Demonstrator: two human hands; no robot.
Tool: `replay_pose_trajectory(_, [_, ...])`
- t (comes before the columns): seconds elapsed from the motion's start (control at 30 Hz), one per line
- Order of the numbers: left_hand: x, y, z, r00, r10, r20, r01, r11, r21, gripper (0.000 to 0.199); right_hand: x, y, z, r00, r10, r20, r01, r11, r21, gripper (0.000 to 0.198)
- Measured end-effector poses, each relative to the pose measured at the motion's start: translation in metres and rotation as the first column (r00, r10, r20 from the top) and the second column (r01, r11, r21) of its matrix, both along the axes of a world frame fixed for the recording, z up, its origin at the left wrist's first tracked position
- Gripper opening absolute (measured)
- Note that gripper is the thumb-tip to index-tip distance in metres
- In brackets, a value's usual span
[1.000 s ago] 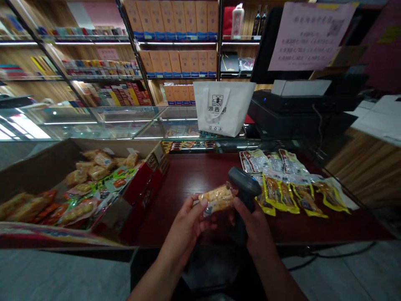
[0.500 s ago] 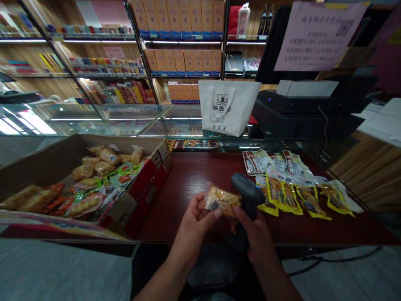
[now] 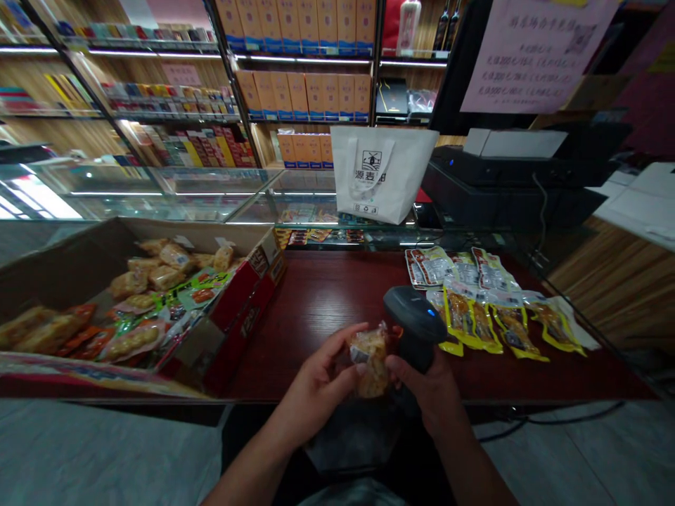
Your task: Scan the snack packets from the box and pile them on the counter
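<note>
My left hand (image 3: 330, 376) is closed on a small clear-wrapped packet of golden-brown snack (image 3: 372, 362), which has a white label on one side. My right hand (image 3: 435, 390) grips a dark barcode scanner (image 3: 414, 316) by its handle, and a small blue light glows on the scanner's head. The right thumb is close to the packet's right edge; whether it touches is hard to tell. Both hands are over the front edge of the dark red table (image 3: 316, 295). The scanner's lower handle is mostly hidden by my hand and shadow.
On the left is an open cardboard box (image 3: 221, 351) holding several wrapped snacks. Several yellow-edged food pouches (image 3: 511, 327) and silvery pouches (image 3: 432, 266) lie to the right. Behind are a white tote bag (image 3: 382, 176), a glass counter and a black printer-like machine (image 3: 511, 183).
The packet has turned from lying lengthwise to standing more upright between my hands. My right thumb has come off its front. The view has shifted slightly.
</note>
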State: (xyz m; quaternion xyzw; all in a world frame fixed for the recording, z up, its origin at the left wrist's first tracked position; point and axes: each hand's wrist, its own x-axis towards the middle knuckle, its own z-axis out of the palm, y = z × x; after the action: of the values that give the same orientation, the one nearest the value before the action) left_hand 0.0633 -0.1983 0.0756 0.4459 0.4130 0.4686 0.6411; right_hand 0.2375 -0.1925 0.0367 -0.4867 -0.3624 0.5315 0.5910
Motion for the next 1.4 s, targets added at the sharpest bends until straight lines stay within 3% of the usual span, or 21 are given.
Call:
replay_pose_trajectory(0.1, [0.002, -0.002, 0.002, 1.000, -0.009, 0.010, 0.009, 1.000, 0.002, 0.046, 0.002, -0.004, 0.005, 0.991, 0.048, 0.127, -0.049, 0.999, 0.004, 0.045])
replay_pose_trajectory(0.3, [0.001, 0.004, 0.001, 0.988, 0.135, -0.077, -0.140, 0.988, -0.063, 0.026, 0.004, -0.012, 0.012, 0.959, 0.008, 0.284, -0.009, 1.000, 0.000, 0.037])
replay_pose_trajectory(0.47, [0.000, 0.009, 0.004, 0.962, 0.127, -0.241, -0.133, 0.991, -0.009, 0.022, 0.005, -0.018, 0.012, 0.953, -0.006, 0.303, 0.002, 1.000, 0.013, 0.036])
replay_pose_trajectory(0.57, [0.006, 0.008, 0.003, 0.928, 0.204, -0.310, -0.191, 0.979, 0.073, 0.022, 0.008, -0.019, 0.009, 0.941, -0.011, 0.337, 0.016, 1.000, -0.013, 0.041])
replay_pose_trajectory(0.63, [0.014, 0.008, -0.001, 0.947, 0.250, -0.201, -0.246, 0.968, 0.046, 0.022, 0.007, -0.018, 0.005, 0.948, -0.009, 0.318, 0.017, 1.000, -0.022, 0.043])
replay_pose_trajectory(0.7, [0.023, 0.008, -0.006, 0.964, 0.262, 0.037, -0.258, 0.961, -0.103, 0.024, 0.005, -0.016, 0.000, 0.970, -0.018, 0.242, 0.022, 1.000, -0.017, 0.045])
replay_pose_trajectory(0.8, [0.035, 0.009, -0.013, 0.891, 0.299, 0.342, -0.195, 0.932, -0.306, 0.029, -0.001, -0.013, -0.007, 0.998, -0.045, 0.044, 0.047, 0.998, -0.052, 0.049])
replay_pose_trajectory(0.87, [0.038, 0.008, -0.016, 0.858, 0.296, 0.420, -0.158, 0.930, -0.333, 0.032, -0.002, -0.010, -0.012, 0.997, -0.064, -0.051, 0.059, 0.995, -0.082, 0.052])
replay_pose_trajectory(1.0, [0.030, 0.000, -0.026, 0.916, 0.231, 0.328, -0.160, 0.960, -0.229, 0.043, 0.001, -0.004, -0.019, 0.986, -0.099, -0.134, 0.087, 0.992, -0.095, 0.047])
replay_pose_trajectory(1.07, [0.023, -0.004, -0.034, 0.969, 0.147, 0.199, -0.105, 0.972, -0.208, 0.053, 0.002, -0.002, -0.020, 0.977, -0.123, -0.177, 0.108, 0.990, -0.092, 0.046])
replay_pose_trajectory(1.13, [0.019, -0.007, -0.040, 0.989, 0.076, 0.125, -0.046, 0.974, -0.223, 0.051, 0.002, -0.001, -0.020, 0.967, -0.137, -0.215, 0.122, 0.989, -0.082, 0.048])
replay_pose_trajectory(1.27, [0.023, -0.009, -0.043, 0.945, 0.209, 0.252, -0.154, 0.963, -0.221, 0.035, -0.007, -0.002, -0.018, 0.958, -0.136, -0.251, 0.130, 0.991, -0.041, 0.055])
replay_pose_trajectory(1.4, [0.032, -0.011, -0.038, 0.896, 0.238, 0.375, -0.173, 0.965, -0.198, 0.043, -0.016, -0.005, -0.019, 0.963, -0.146, -0.226, 0.144, 0.989, -0.027, 0.049])
